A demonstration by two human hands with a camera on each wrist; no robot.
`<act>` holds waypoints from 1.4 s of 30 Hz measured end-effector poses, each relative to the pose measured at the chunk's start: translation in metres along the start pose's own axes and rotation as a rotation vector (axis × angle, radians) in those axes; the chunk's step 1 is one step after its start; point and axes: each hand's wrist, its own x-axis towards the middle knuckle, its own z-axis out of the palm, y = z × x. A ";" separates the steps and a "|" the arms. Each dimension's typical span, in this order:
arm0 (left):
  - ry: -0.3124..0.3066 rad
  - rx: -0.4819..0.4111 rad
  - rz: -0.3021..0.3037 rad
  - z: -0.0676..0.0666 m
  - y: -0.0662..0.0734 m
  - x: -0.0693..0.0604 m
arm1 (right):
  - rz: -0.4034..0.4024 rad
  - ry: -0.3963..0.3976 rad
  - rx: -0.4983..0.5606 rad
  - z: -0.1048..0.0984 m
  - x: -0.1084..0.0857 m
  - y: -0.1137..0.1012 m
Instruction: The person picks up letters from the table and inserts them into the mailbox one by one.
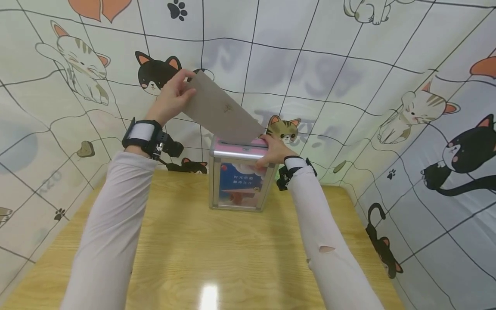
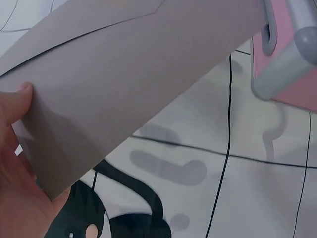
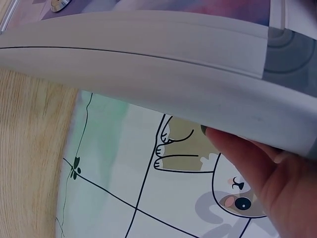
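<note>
A grey-brown envelope slants down to the slot in the pink top of a metal-framed box. Its lower corner meets the slot; how far in it sits, I cannot tell. My left hand pinches the envelope's upper end, thumb on the near face. In the left wrist view the envelope shows its flap line, with the thumb lying on it. My right hand grips the box's top right corner. The right wrist view shows the box's silver edge with fingers against it.
The box stands at the back of a wooden table, close to a cat-printed cloth that hangs behind and along the sides. Through the box's clear front a blue printed card shows. A round metal lock is on the box.
</note>
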 end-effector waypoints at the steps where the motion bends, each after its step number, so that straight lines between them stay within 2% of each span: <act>1: -0.009 0.017 0.007 0.003 0.001 0.002 | -0.002 0.005 -0.001 0.001 0.001 0.001; 8: -0.104 0.157 0.057 0.027 0.006 0.012 | -0.005 0.010 0.016 0.009 0.004 0.003; 12: -0.144 0.227 0.063 0.037 0.013 0.017 | -0.012 0.007 0.009 0.010 0.005 0.003; 16: -0.171 0.318 0.089 0.046 0.022 0.022 | -0.006 -0.002 -0.020 0.009 0.003 0.001; 18: -0.175 0.362 0.128 0.052 0.026 0.025 | -0.001 -0.001 -0.026 0.008 0.002 0.000; 23: -0.173 0.402 0.184 0.066 0.034 0.029 | 0.000 -0.001 -0.032 0.005 0.000 -0.001; 29: -0.170 0.420 0.134 0.071 0.041 0.034 | -0.003 0.003 -0.037 0.002 0.000 -0.001; 33: -0.202 0.469 0.120 0.077 0.044 0.040 | -0.003 0.003 -0.018 0.002 -0.001 -0.003; 38: -0.251 0.572 0.142 0.094 0.042 0.044 | 0.002 0.010 -0.023 0.001 -0.004 -0.004; 42: -0.262 0.638 0.181 0.109 0.036 0.043 | 0.017 0.012 -0.025 -0.002 -0.005 -0.004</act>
